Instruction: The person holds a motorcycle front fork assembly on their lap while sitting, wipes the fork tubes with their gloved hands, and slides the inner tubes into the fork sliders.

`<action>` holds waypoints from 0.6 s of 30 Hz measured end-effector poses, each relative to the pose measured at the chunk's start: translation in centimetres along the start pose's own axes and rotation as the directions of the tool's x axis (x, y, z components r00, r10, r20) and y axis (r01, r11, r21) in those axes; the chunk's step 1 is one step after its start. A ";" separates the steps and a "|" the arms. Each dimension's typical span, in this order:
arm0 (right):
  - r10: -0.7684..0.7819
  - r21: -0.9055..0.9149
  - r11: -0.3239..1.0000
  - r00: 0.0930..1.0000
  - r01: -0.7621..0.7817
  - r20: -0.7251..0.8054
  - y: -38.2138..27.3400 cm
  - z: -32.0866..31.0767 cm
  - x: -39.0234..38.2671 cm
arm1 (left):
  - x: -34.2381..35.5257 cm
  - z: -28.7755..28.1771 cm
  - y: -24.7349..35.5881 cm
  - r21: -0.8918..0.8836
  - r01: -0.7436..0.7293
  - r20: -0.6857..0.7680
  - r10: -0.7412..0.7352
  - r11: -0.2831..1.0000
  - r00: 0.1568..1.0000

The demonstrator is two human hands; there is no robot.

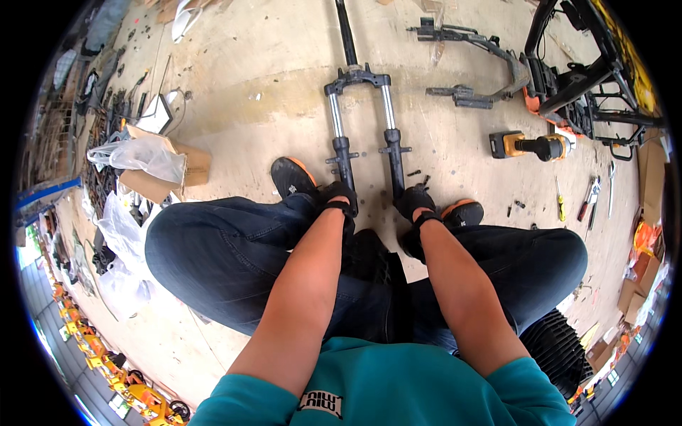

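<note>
A front fork [356, 79] lies on the floor, its black steering tube pointing away from me and its two legs toward me. Bright metal tubes show between the black crown and the black lower legs. My left hand [337, 194], in a black glove, is closed round the near end of the left leg. Gloved in black too, my right hand [413, 203] grips the near end of the right leg. The fingers are partly hidden by the backs of both hands. Several small dark bolts [415, 173] lie just beyond my right hand.
To the right lie a yellow-and-black cordless impact wrench [529, 146], a screwdriver [560, 200], red-handled pliers [587, 200] and a wrench [612, 189]. A black vehicle frame [579, 92] stands at the far right. An open cardboard box [193, 165] with plastic bags is at the left.
</note>
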State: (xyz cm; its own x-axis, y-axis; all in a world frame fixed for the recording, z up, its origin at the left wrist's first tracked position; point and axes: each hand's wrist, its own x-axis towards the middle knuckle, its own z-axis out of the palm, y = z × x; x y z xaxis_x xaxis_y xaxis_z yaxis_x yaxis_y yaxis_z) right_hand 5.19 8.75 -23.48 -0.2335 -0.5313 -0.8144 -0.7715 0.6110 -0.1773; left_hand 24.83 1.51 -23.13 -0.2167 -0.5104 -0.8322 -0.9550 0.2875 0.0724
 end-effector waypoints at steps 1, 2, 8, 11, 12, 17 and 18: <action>-0.004 -0.002 1.000 1.000 0.004 0.007 -0.1 -0.2 -0.2 | 0.4 0.1 -0.1 -0.023 0.028 0.024 -0.028 0.999 0.999; -0.004 -0.002 1.000 1.000 0.004 0.015 -0.2 -0.4 -0.5 | 0.4 0.1 0.0 -0.045 0.054 0.052 -0.052 0.998 0.997; 0.014 -0.023 1.000 0.999 -0.013 0.033 -0.3 -0.4 -0.2 | 0.7 0.6 -0.1 0.099 -0.044 0.048 0.039 0.994 0.998; 0.026 -0.045 0.999 0.999 -0.025 0.019 -0.1 0.0 0.2 | -0.2 -0.6 0.4 -0.053 0.045 0.049 -0.042 0.998 0.998; 0.003 -0.046 0.999 1.000 -0.002 0.029 0.1 0.1 0.3 | -0.1 -0.4 0.3 -0.015 0.005 0.026 -0.004 1.000 1.000; -0.025 -0.050 0.998 1.000 0.025 -0.013 0.0 0.2 0.1 | 1.3 1.5 -0.5 0.083 -0.087 0.017 0.086 0.993 0.996; -0.024 -0.050 0.998 1.000 0.023 -0.002 -0.3 -0.1 -0.1 | 1.7 2.0 -0.6 0.073 -0.070 0.001 0.071 0.995 0.998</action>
State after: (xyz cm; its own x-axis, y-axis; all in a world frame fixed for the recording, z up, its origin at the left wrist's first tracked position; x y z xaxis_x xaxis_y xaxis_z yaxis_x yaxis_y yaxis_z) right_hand 5.39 8.58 -23.31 -0.2164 -0.5465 -0.8090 -0.8053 0.5684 -0.1686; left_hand 25.45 2.11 -25.69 -0.2833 -0.4879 -0.8257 -0.9200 0.3813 0.0904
